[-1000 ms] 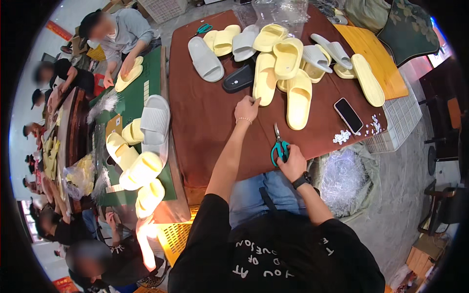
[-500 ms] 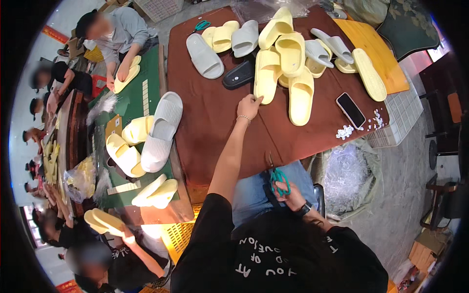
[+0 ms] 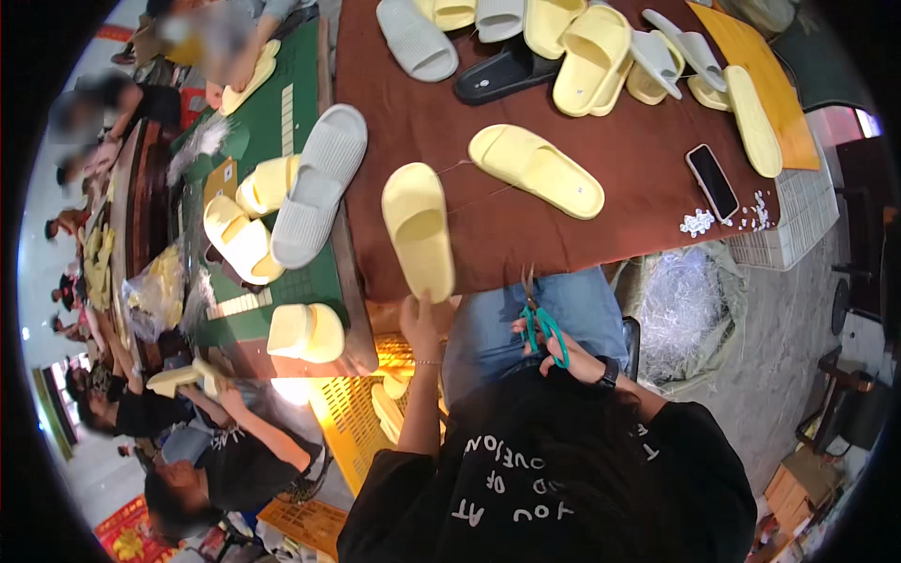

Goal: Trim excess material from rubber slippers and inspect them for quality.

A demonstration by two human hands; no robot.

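Observation:
My left hand [image 3: 422, 324] pinches the near end of a yellow slipper [image 3: 405, 202] at the table's front edge. A thin clear strand runs from that slipper to a second yellow slipper [image 3: 577, 192], which lies slantwise on the brown tabletop to its right. In my right hand [image 3: 584, 364], above my lap, are scissors [image 3: 554, 340] with teal handles, their blades pointing away from me. At the back lies a pile of yellow slippers [image 3: 593, 56], with grey slippers [image 3: 418, 42] and a black slipper [image 3: 502, 73] beside it.
A phone [image 3: 713, 183] lies near small white pieces [image 3: 696, 222] at the right. Left stands a green table [image 3: 249, 324] with a grey pair [image 3: 319, 188] and yellow slippers. Below are a yellow crate [image 3: 343, 422] and a sack of clear strands [image 3: 668, 310]. Co-workers sit at the left.
My left hand has drawn a yellow slipper from the pile toward me, and a second one has come away with it. The scissors stay in my right hand, turned slightly.

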